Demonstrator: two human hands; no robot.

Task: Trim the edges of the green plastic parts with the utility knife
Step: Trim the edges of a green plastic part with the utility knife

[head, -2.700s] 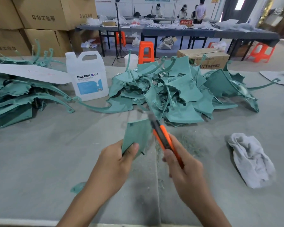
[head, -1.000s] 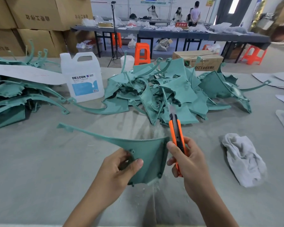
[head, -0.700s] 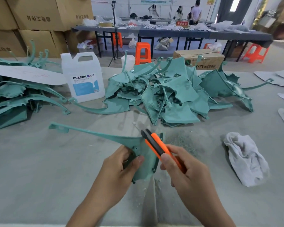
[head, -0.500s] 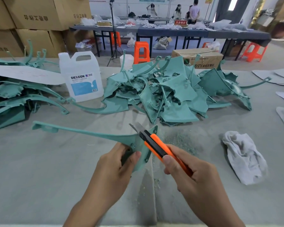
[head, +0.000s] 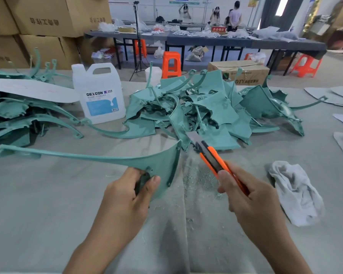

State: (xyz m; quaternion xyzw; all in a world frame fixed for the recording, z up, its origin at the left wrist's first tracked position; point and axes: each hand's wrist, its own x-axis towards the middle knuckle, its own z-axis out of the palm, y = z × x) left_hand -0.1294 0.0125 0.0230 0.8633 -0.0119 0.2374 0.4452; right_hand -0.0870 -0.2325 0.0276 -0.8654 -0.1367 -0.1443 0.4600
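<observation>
- While the left hand (head: 127,194) pinches the wide end of a green plastic part (head: 162,161), thumb on its near face and fingers curled behind it, the part is held above the table (head: 48,204) near the middle of the near edge, its long thin arm reaching toward the left edge.
- The right hand (head: 246,198) grips the orange utility knife (head: 213,160), fingers wrapped tight round the handle and thumb pressed along its top.
- The blade is out and points toward the far edge, just beside the part's right edge and apart from it.
- Pale green shavings (head: 196,178) lie on the table between the hands.
- A heap of green parts (head: 216,109) lies beyond the knife, and a second stack (head: 18,115) lies at the left edge.
- A white jug (head: 99,95) stands between the two heaps, and a crumpled grey rag (head: 297,192) lies to the right of the right hand.
</observation>
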